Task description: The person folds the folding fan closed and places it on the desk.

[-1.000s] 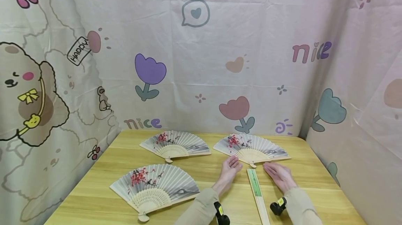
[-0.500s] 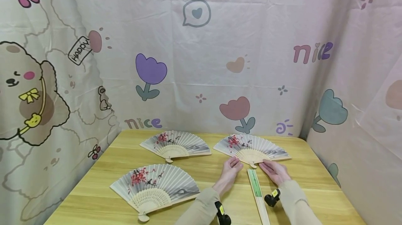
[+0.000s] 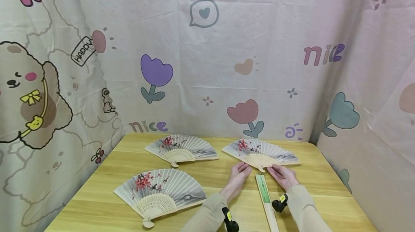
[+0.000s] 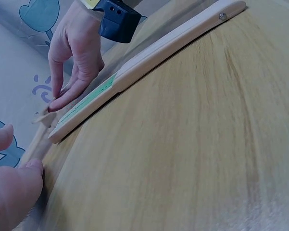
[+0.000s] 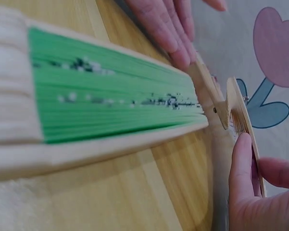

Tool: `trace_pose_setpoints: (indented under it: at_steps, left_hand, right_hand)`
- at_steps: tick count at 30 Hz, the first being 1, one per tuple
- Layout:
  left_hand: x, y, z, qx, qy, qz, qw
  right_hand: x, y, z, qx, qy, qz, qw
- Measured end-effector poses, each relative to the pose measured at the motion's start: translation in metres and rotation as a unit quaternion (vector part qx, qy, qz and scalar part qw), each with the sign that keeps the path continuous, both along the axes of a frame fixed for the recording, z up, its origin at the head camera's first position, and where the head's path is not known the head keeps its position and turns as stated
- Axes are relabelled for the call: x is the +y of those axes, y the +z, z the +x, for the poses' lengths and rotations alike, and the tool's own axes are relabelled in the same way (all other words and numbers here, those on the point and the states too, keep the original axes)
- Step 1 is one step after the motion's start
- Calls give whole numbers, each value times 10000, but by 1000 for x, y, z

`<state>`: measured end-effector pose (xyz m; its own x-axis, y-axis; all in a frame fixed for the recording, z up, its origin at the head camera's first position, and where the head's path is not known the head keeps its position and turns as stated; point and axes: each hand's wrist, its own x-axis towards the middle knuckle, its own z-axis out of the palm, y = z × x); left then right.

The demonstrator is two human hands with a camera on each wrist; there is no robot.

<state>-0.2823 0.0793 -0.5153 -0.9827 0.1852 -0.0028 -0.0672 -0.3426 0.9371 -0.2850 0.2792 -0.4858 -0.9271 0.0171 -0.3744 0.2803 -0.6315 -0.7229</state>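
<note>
My right fingers [image 3: 279,173] pinch the fan [image 3: 259,152] by its right edge. My left fingers [image 3: 241,169] meet its left, grip unclear

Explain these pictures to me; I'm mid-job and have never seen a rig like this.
No machine here: just a person's two bare hands. The wide picture is from a head camera; the others, from the left wrist camera and right wrist camera. On the wooden table lie the open back left fan and front left fan, plus a folded fan showing green. The right hand pinches the near edge of the open back right fan; the left hand is at that fan's left side, though whether it grips is unclear.
</note>
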Motion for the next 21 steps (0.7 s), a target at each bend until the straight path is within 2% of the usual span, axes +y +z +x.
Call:
trace_pose_setpoints:
  at_steps: [8,14,21]
  left_hand:
    - [1,-3,-2,12,-6,190,9998]
    - [-1,0,-6,-118,-112,939,9954]
    - [-5,1,-9,-338,203,1620,9860]
  right_hand:
    - [-5,2,4,136,140,11,9998]
    - [-12,3,8,253,213,104,9994]
    - [-21,6,14,233,10,335,9992]
